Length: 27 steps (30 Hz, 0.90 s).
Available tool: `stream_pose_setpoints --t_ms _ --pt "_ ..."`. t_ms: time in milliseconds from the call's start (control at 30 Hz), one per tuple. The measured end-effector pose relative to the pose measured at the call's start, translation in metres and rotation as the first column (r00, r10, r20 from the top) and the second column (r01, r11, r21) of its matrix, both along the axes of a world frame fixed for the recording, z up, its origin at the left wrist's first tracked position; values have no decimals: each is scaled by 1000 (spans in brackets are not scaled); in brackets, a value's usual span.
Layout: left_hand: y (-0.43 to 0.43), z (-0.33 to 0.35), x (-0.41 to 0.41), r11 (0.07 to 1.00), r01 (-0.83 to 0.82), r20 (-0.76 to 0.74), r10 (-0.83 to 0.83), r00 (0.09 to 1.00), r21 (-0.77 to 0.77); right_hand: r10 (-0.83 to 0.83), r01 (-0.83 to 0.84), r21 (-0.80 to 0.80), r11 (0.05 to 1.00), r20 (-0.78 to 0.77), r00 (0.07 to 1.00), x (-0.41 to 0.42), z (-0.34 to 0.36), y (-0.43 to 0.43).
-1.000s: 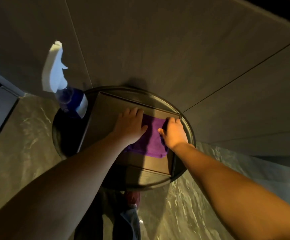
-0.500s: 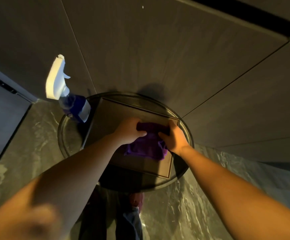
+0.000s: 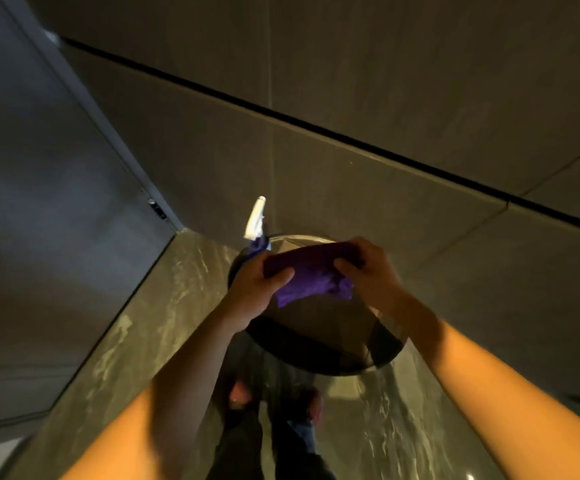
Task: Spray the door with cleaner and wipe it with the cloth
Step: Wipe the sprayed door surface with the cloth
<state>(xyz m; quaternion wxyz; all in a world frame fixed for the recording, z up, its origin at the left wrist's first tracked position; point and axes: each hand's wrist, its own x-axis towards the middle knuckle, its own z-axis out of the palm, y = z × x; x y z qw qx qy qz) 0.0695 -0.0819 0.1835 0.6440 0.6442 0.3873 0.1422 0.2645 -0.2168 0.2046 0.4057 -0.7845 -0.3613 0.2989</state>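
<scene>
Both hands hold a purple cloth (image 3: 311,275) up above a round dark table (image 3: 378,358). My left hand (image 3: 259,289) pinches its left end and my right hand (image 3: 368,271) grips its right end, so the cloth hangs stretched between them. A spray bottle (image 3: 256,226) with a white trigger head and blue body stands at the table's far left edge, partly hidden behind my left hand. A grey door panel (image 3: 49,209) fills the left side of the view.
Dark wall panels (image 3: 368,81) with a black groove rise behind the table. The floor (image 3: 136,341) is glossy marble. My legs and shoes (image 3: 274,420) show below the table's near edge.
Both hands closed on the cloth and lifted it off the tray on the table. My view has swung up and to the left, bringing the door into view.
</scene>
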Motion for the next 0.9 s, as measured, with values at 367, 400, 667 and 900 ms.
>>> stream_pose_setpoints --t_ms 367,400,667,900 --pt "88 194 -187 864 -500 311 458 833 68 401 -419 322 849 125 908 -158 188 188" --pt "97 207 -206 831 -550 324 500 803 81 433 -458 334 824 151 889 -179 202 207" --pt "194 279 -373 574 -811 496 676 545 110 622 -641 416 645 201 757 -354 278 355" --pt "289 345 -498 339 -865 552 669 497 369 603 -647 522 556 283 746 -491 349 460"
